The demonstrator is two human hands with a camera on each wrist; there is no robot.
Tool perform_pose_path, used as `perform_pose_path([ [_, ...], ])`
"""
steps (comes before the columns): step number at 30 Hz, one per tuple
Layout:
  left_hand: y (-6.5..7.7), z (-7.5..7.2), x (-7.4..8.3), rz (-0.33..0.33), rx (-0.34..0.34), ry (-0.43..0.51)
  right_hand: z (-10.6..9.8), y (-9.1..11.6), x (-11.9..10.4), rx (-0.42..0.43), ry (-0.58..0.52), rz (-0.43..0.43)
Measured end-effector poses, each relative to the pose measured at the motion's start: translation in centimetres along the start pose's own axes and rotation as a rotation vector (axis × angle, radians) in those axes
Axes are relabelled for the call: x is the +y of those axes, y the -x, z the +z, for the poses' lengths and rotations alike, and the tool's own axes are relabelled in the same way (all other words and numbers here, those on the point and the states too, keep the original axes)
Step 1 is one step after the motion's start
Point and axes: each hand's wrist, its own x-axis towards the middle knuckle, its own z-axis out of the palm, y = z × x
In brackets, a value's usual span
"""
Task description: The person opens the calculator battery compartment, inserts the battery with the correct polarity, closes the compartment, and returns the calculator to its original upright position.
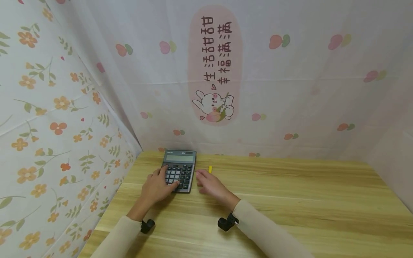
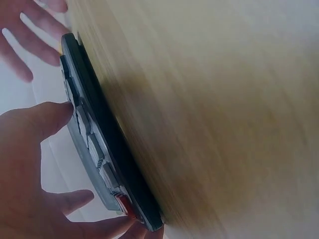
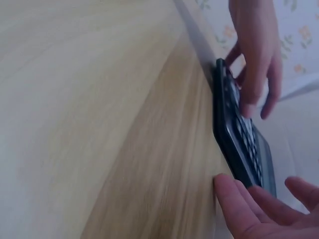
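A dark grey desk calculator (image 1: 189,181) lies on the wooden table near its back edge, display toward the curtain. My left hand (image 1: 158,186) is over its left side, the thumb touching the lower keys and other fingers at the left edge. In the left wrist view, fingertips lie by a red key (image 2: 124,205). My right hand (image 1: 211,184) is beside the calculator's right edge, fingers loosely bent with nothing between them. In the right wrist view its fingertips (image 3: 227,185) are close to the calculator's side. Just behind the right hand is a small yellow stick-like object (image 1: 210,169), partly hidden.
The wooden table (image 1: 290,200) extends to the right. A white curtain (image 1: 309,89) with a rabbit print hangs behind it, and a flowered cloth (image 1: 58,143) hangs along the left. Each wrist wears a small black camera (image 1: 227,223).
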Motion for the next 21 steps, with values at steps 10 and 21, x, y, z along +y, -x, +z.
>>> perform_pose_path([
  [10,0.1,-0.3,0.2,-0.004,0.014,0.008,1.8,-0.7,-0.5,0.006,0.055,-0.021],
  [21,-0.2,-0.2,-0.1,0.002,0.025,0.029,2.0,-0.9,-0.5,-0.015,-0.085,0.028],
])
